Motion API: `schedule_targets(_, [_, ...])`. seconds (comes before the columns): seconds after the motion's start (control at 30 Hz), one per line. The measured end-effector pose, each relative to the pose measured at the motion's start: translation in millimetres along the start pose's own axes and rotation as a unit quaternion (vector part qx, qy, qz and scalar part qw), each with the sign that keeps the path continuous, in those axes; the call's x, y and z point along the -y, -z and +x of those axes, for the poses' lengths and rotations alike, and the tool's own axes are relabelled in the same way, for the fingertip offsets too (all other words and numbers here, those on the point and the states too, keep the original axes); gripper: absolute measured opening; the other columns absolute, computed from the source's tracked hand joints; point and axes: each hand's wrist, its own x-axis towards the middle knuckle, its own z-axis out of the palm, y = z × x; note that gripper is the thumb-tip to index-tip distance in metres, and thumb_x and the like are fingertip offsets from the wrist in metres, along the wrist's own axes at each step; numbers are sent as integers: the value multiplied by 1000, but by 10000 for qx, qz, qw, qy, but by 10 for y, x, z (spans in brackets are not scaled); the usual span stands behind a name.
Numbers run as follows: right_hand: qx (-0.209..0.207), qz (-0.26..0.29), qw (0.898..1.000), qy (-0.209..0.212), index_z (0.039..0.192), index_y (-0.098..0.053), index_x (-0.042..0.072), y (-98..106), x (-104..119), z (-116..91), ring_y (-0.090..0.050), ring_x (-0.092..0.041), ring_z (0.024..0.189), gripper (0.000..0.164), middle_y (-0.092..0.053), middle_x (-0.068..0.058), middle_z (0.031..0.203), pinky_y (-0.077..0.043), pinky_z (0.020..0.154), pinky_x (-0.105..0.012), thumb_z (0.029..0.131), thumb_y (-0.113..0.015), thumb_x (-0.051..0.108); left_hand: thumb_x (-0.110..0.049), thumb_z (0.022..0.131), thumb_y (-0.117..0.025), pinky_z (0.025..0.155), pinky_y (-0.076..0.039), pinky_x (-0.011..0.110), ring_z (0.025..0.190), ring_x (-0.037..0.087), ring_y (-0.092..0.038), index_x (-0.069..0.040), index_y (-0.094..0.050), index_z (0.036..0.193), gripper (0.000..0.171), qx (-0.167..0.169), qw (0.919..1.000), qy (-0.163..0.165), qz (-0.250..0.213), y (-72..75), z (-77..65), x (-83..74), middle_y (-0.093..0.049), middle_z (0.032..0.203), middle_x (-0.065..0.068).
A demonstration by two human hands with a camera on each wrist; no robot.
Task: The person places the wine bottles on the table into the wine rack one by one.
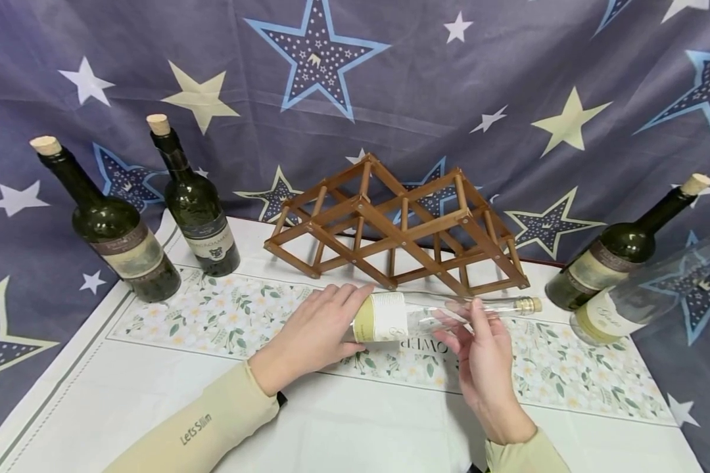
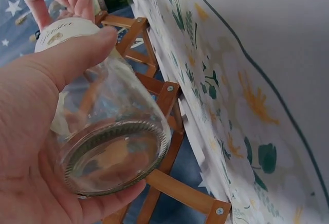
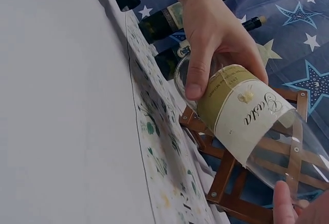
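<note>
A clear glass bottle (image 1: 388, 318) with a cream and yellow-green label lies sideways between both hands, its corked neck pointing right. The left hand (image 1: 315, 332) grips its base end; thumb and fingers wrap the glass in the left wrist view, where the ridged bottom of the bottle (image 2: 115, 157) faces the camera. Around the shoulder and neck, the right hand (image 1: 486, 368) holds it, thumb on the near side and fingers showing through the glass. The label's script reads upside down in the right wrist view. Behind the bottle stands a wooden lattice wine rack (image 1: 403, 226).
Two dark green corked bottles, one outer (image 1: 127, 240) and one inner (image 1: 204, 223), stand at the left. At right are another green bottle (image 1: 612, 256) and a clear bottle (image 1: 621, 309). A floral runner (image 1: 213, 312) crosses the white table; a star-patterned curtain (image 1: 402, 79) hangs behind.
</note>
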Motion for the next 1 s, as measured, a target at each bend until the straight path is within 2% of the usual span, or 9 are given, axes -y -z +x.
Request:
schedule_targets(0.17, [230,21,9997,-61,126,-39,-4,6,12,15,-63,-38,112,53,-62,-17,119,-53,87,-48,101,-53,42,-48,73,-84,89,-47,45,110,25,-54,-12,-43,147,92,-165,9998,-101,37,-10,2,37,-56,131,5])
schedule_targets(0.37, [582,33,9981,-203,118,-44,-1,34,26,6,-54,-43,123,41,-62,-17,121,-49,93,-51,103,-51,37,-47,73,-84,95,-44,46,111,25,-53,-14,-45,145,88,-208,9996,-164,24,-3,10,95,-55,131,3])
schedule_targets(0.47, [745,9,9968,-275,120,-43,-1,43,36,-7,-51,-43,125,42,-59,-20,127,-47,95,-51,103,-51,37,-46,73,-84,96,-43,45,113,25,-52,-15,-46,145,87,-232,9996,-176,-15,5,4,127,-55,132,3])
schedule_targets(0.57, [897,-231,9948,-429,127,-39,-2,59,50,-22,-53,-40,125,47,-58,-20,130,-47,96,-49,103,-53,37,-46,72,-84,97,-42,45,115,24,-51,-15,-46,145,87,-250,9995,-178,-5,19,-1,155,-55,132,3])
schedule_targets(0.67, [1029,-714,9904,-582,133,-35,-1,84,61,-41,-56,-36,123,51,-58,-16,131,-49,95,-47,102,-55,34,-46,72,-84,100,-40,45,118,25,-49,-15,-46,145,89,-251,9995,-176,8,36,-1,178,-54,132,3])
schedule_targets(0.73, [1124,-1136,9851,-629,135,-34,-1,105,67,-54,-58,-35,121,51,-58,-15,133,-50,93,-45,102,-56,31,-46,72,-85,102,-39,46,121,25,-48,-14,-45,146,89,-227,9996,-172,-18,43,2,194,-53,134,3])
schedule_targets(0.83, [1269,-1825,9734,-552,136,-35,-3,137,79,-75,-60,-35,117,51,-55,-20,135,-53,90,-44,102,-58,27,-47,73,-84,103,-38,46,122,25,-48,-15,-45,147,90,-184,9997,-142,-79,51,4,219,-53,135,3])
schedule_targets(0.93, [1386,-2595,9549,-390,135,-41,-5,172,100,-97,-64,-34,111,50,-55,-25,134,-56,85,-41,100,-60,26,-48,74,-84,102,-38,46,123,24,-48,-15,-44,147,89,-129,9998,-98,-90,63,1,240,-52,137,3])
schedule_targets(1.0, [1436,-3122,9389,-212,134,-46,-4,188,124,-115,-65,-32,107,48,-58,-25,130,-57,82,-38,99,-62,25,-47,74,-84,102,-39,46,122,24,-48,-16,-44,147,89,-107,9999,-63,-89,74,-4,252,-51,138,3])
